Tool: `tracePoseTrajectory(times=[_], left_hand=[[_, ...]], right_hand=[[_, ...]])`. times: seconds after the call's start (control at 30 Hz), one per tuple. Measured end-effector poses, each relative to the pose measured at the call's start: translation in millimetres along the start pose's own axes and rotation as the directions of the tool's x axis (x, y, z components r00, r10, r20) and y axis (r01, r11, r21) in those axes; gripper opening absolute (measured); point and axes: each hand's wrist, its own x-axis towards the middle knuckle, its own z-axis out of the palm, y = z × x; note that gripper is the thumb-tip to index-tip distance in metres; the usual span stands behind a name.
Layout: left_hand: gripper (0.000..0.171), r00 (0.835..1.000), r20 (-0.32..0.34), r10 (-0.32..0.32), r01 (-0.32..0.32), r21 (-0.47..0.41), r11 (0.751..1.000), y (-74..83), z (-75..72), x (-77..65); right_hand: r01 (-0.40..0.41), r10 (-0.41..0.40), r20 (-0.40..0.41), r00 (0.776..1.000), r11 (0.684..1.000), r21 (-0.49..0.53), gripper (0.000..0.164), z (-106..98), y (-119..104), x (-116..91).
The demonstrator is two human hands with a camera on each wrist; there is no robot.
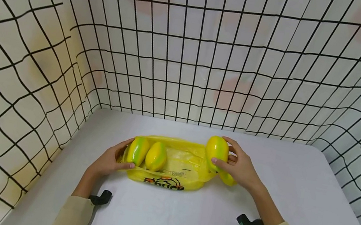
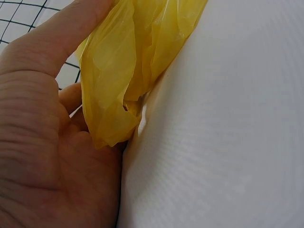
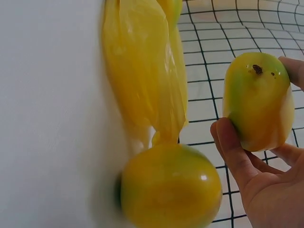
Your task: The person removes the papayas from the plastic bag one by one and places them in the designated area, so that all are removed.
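Note:
A yellow plastic bag with dark printing on its front lies spread on its side on the table. Two yellow-green mangoes, a left one and a right one, rest at its left end. My left hand grips that end, thumb along the near edge; folds of the bag hang within its grasp in the left wrist view. At the bag's right end, my right hand holds a mango raised between thumb and fingers. Below it, another mango lies on the table beside the bag.
The white-covered table extends around the bag. Black wire grid rises behind it and along both sides. A black strap-mounted piece sits on each wrist, the left one and the right one.

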Motion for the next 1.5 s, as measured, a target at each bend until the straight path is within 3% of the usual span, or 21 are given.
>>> tracePoseTrajectory(times=[0.73, 1.5], left_hand=[[0.101, 1.0, -0.004, 0.001, -0.001, -0.004, 1.0, -2.3, 0.1, 0.5], [0.102, 1.0, -0.006, -0.012, 0.012, 0.001, 1.0, 0.6, 0.1, -1.3]], right_hand=[[-0.007, 0.006, -0.022, 1.0, 1.0, -0.022, 0.084, -37.8, 13.7, -21.5], [-0.008, 0.007, -0.082, 0.997, 1.0, -0.009, 0.083, -64.1, 33.4, -33.4]])
